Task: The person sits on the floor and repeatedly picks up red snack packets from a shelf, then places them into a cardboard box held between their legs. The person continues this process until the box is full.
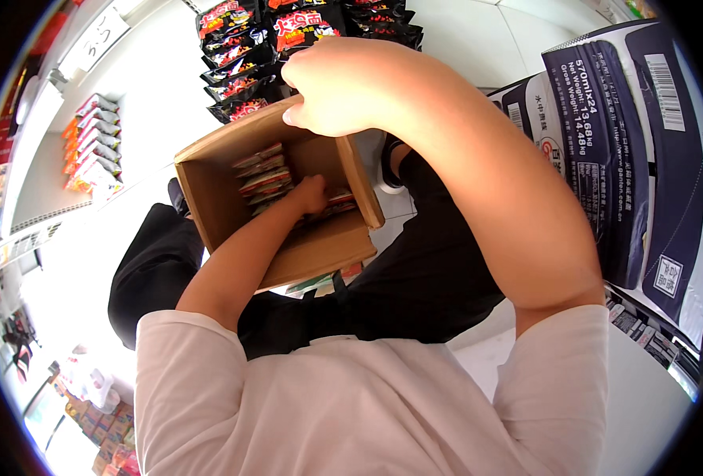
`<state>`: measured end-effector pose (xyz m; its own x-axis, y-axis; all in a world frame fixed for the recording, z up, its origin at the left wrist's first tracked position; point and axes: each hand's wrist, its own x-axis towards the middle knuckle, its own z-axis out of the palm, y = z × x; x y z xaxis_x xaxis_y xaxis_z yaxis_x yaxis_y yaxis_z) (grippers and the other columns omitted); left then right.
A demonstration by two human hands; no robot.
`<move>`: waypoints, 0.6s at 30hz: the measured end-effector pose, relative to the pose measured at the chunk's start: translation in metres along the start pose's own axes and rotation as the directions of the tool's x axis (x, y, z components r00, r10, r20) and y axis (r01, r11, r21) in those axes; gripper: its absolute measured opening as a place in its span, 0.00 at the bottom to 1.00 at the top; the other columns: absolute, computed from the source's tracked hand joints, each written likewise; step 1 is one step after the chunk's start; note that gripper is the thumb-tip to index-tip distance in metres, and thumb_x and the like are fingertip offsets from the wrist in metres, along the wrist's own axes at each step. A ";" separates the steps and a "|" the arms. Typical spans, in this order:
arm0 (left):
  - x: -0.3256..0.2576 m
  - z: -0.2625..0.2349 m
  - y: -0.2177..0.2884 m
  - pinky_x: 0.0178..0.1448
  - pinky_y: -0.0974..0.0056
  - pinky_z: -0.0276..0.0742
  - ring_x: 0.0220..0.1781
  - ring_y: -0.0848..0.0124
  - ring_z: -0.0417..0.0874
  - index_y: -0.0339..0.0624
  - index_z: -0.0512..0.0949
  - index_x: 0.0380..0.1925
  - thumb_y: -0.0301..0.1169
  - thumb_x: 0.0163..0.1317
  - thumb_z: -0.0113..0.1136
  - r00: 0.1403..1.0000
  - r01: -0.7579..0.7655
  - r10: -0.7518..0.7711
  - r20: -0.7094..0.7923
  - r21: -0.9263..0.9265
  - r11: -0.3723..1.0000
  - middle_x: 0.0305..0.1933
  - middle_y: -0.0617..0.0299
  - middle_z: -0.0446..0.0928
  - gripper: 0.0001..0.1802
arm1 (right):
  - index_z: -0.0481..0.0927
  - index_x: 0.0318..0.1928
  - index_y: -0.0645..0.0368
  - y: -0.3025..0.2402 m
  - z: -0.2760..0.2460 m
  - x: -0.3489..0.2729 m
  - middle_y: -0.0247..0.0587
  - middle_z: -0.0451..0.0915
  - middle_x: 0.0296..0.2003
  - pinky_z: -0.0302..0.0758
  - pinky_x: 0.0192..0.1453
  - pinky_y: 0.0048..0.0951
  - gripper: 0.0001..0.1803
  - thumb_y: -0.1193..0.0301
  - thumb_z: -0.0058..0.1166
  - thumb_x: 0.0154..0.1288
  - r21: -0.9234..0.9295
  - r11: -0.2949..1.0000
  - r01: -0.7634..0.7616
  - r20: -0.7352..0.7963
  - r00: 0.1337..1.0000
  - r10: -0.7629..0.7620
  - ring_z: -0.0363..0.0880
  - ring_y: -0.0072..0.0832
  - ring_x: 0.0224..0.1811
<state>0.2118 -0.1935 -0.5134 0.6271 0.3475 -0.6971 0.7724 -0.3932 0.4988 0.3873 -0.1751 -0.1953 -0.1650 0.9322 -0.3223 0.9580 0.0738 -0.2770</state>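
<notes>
An open cardboard box (195, 190) is tilted between my legs, its opening facing me. Inside stand small packets (262, 176) in a row, red and pale at their edges. My left hand (312, 194) reaches into the box and is closed among the packets. Its fingertips are partly hidden, so what it grips cannot be made out. My right hand (323, 91) grips the box's far rim, thumb on the inner side and fingers over the outside.
Black and red snack bags (304, 28) stand in rows beyond the box. At left, a white shelf (46, 178) carries a row of orange and silver packets (96, 143). Large dark blue and white cartons (629, 159) are stacked at right, close to my right arm.
</notes>
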 end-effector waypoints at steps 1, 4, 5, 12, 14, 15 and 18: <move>0.003 0.002 -0.007 0.56 0.46 0.79 0.50 0.39 0.83 0.28 0.83 0.42 0.39 0.63 0.61 1.000 0.015 -0.015 0.021 -0.009 1.000 0.47 0.31 0.81 0.21 | 0.83 0.43 0.61 -0.002 -0.001 -0.001 0.50 0.85 0.37 0.80 0.46 0.45 0.18 0.57 0.57 0.69 -0.006 1.000 0.008 0.022 1.000 -0.007 0.85 0.45 0.41; -0.004 -0.006 0.002 0.59 0.46 0.77 0.55 0.40 0.82 0.29 0.83 0.44 0.35 0.62 0.59 0.994 -0.011 0.013 0.109 -0.018 1.000 0.51 0.32 0.80 0.19 | 0.83 0.43 0.61 0.000 -0.003 -0.001 0.50 0.85 0.37 0.80 0.45 0.45 0.18 0.57 0.57 0.68 -0.018 1.000 0.007 0.049 0.999 -0.006 0.85 0.45 0.41; -0.004 -0.004 -0.003 0.60 0.46 0.76 0.56 0.41 0.81 0.30 0.83 0.46 0.34 0.62 0.58 0.995 0.008 -0.007 0.097 -0.011 1.000 0.52 0.33 0.80 0.18 | 0.83 0.43 0.61 -0.002 0.001 0.000 0.50 0.85 0.36 0.80 0.45 0.46 0.18 0.57 0.57 0.68 -0.021 1.000 0.018 0.045 0.999 -0.017 0.85 0.45 0.40; -0.076 -0.103 0.032 0.61 0.48 0.76 0.58 0.46 0.81 0.38 0.80 0.53 0.33 0.67 0.55 0.978 -0.189 0.155 0.143 0.262 0.946 0.55 0.43 0.81 0.17 | 0.83 0.46 0.59 0.004 0.001 0.003 0.50 0.85 0.37 0.79 0.44 0.45 0.19 0.56 0.58 0.67 -0.045 0.998 0.031 0.110 0.994 -0.026 0.85 0.46 0.42; -0.123 -0.145 0.044 0.61 0.50 0.76 0.57 0.48 0.81 0.38 0.79 0.53 0.33 0.69 0.55 0.971 -0.238 0.224 0.083 0.284 0.929 0.54 0.45 0.82 0.16 | 0.82 0.49 0.58 0.005 0.000 0.004 0.51 0.85 0.38 0.79 0.47 0.45 0.20 0.55 0.58 0.67 -0.044 0.999 0.017 0.129 0.992 -0.011 0.84 0.46 0.44; -0.147 -0.162 0.047 0.61 0.51 0.76 0.57 0.49 0.81 0.39 0.80 0.52 0.34 0.70 0.55 0.971 -0.238 0.234 0.051 0.312 0.920 0.53 0.46 0.82 0.16 | 0.82 0.50 0.58 0.004 -0.003 0.006 0.51 0.85 0.39 0.79 0.48 0.45 0.21 0.55 0.58 0.67 -0.042 0.999 0.014 0.156 0.988 -0.007 0.84 0.47 0.45; -0.199 -0.209 0.056 0.60 0.51 0.77 0.56 0.49 0.81 0.39 0.80 0.52 0.33 0.69 0.57 0.958 -0.232 0.270 -0.092 0.301 0.925 0.51 0.47 0.82 0.15 | 0.82 0.49 0.61 0.018 0.002 0.012 0.53 0.85 0.38 0.79 0.48 0.44 0.21 0.56 0.59 0.66 0.006 0.999 0.054 0.123 0.991 -0.055 0.84 0.49 0.44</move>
<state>0.1515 -0.1069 -0.2385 0.8191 0.3049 -0.4859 0.5386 -0.7004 0.4683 0.4026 -0.1633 -0.2057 -0.2446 0.8761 -0.4155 0.9463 0.1222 -0.2994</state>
